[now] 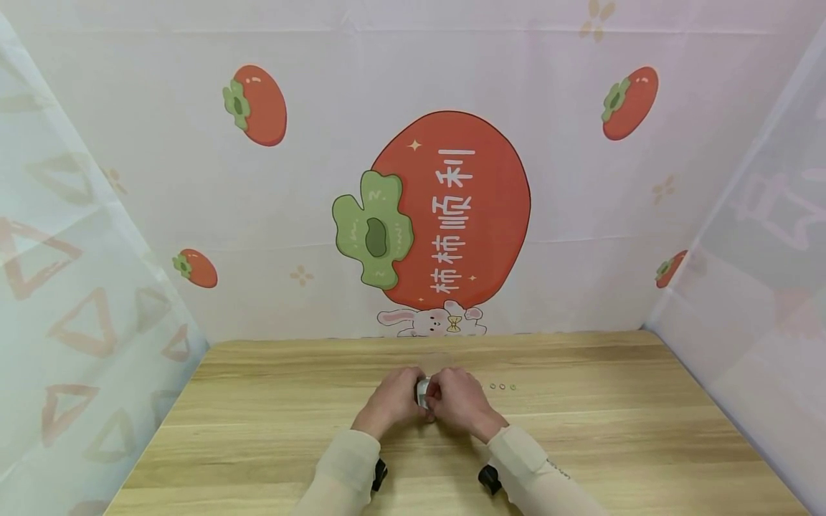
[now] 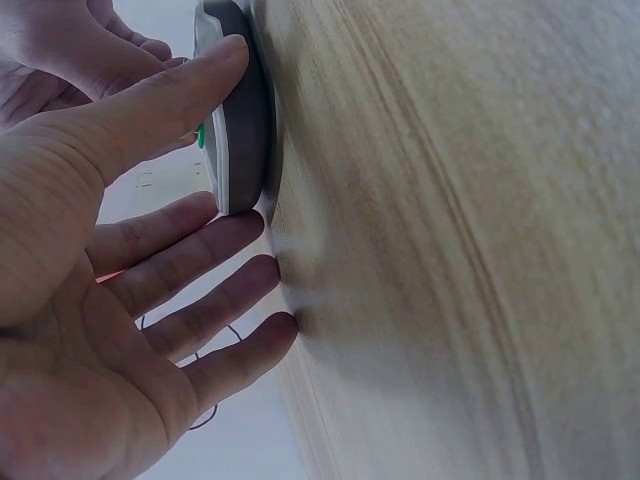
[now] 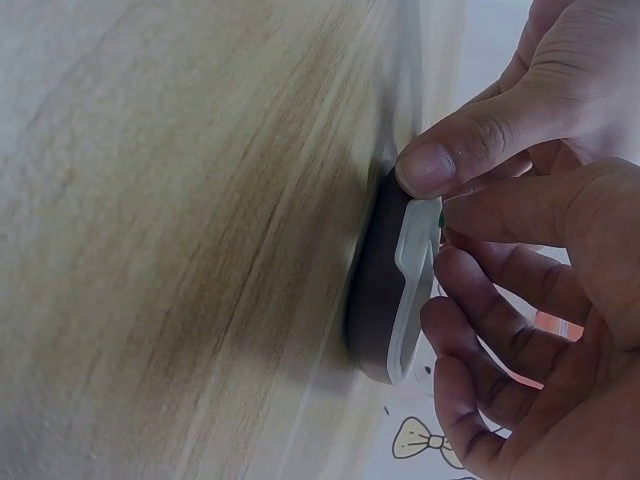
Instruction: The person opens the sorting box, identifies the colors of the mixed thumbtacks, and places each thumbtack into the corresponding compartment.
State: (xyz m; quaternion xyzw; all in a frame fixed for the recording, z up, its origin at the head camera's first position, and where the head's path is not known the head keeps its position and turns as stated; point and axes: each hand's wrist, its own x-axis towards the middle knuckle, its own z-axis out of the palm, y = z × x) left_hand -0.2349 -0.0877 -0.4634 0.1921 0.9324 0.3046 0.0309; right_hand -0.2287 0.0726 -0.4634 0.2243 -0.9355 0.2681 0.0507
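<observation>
A small rounded case [image 3: 372, 295] with a dark side wall and a pale rim rests on the table. My left hand [image 1: 395, 400] holds it at the side; in the left wrist view the thumb lies against the dark wall and the fingers spread by its lower end. Over the open pale side, my right hand [image 1: 459, 400] pinches a small green piece [image 3: 443, 217] between thumb and forefinger. Most of that piece is hidden by the fingertips, and its kind does not show. The other right fingers curl beside the rim.
On the wooden table [image 1: 613, 423], just right of the hands, several tiny round pieces [image 1: 502, 386] lie in a row. A printed cloth wall [image 1: 310, 179] stands behind the table's far edge, with further cloth at both sides.
</observation>
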